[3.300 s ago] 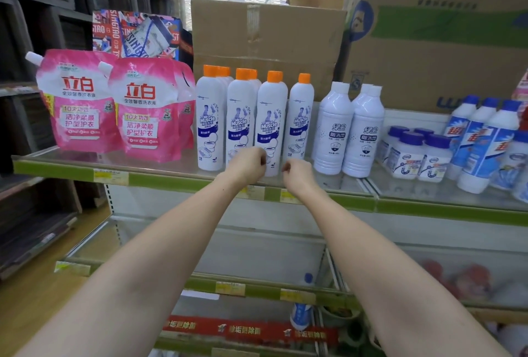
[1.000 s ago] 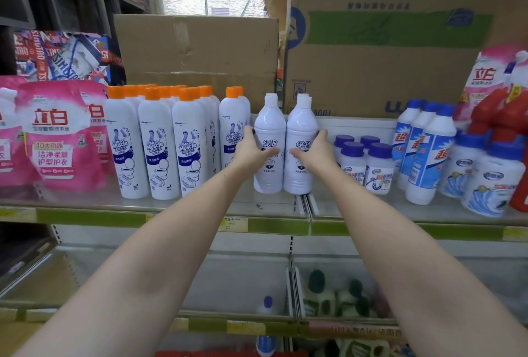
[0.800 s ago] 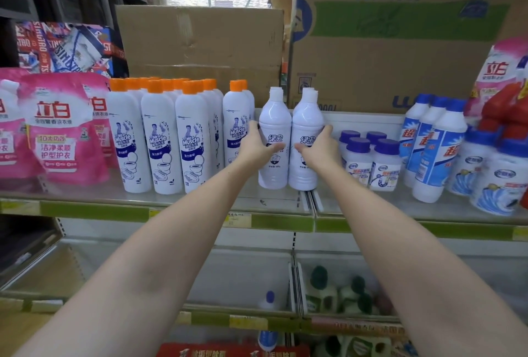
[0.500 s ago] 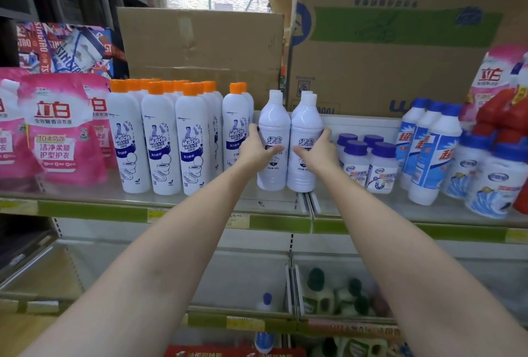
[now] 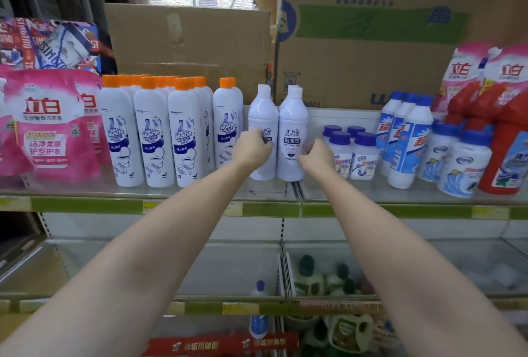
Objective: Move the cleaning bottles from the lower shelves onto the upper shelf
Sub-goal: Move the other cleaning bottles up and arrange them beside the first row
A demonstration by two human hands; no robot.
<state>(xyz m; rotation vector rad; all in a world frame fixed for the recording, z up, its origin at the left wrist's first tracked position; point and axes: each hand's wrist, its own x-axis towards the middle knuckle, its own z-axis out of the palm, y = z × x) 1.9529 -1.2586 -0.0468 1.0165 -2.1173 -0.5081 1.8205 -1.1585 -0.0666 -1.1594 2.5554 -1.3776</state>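
Note:
Two white-capped white bottles stand side by side on the upper shelf (image 5: 85,204). My left hand (image 5: 253,149) has its fingers curled against the front of the left white bottle (image 5: 263,110). My right hand (image 5: 317,156) curls its fingers at the lower right side of the right white bottle (image 5: 294,119), thumb up. On the lower shelf (image 5: 200,307) stand a small blue-capped bottle (image 5: 259,288) and several green-capped bottles (image 5: 311,278). A blue bottle (image 5: 258,325) stands on the shelf below that.
Orange-capped white bottles (image 5: 151,133) crowd the upper shelf on the left, next to pink refill pouches (image 5: 43,125). Purple-capped jars (image 5: 351,153), blue-capped bottles (image 5: 405,139) and red bottles (image 5: 503,145) fill the right. Cardboard boxes (image 5: 365,50) stand behind.
Both hands have slid down and back a little on the two white bottles, with fingers curled more. The bottles have stayed in place on the upper shelf.

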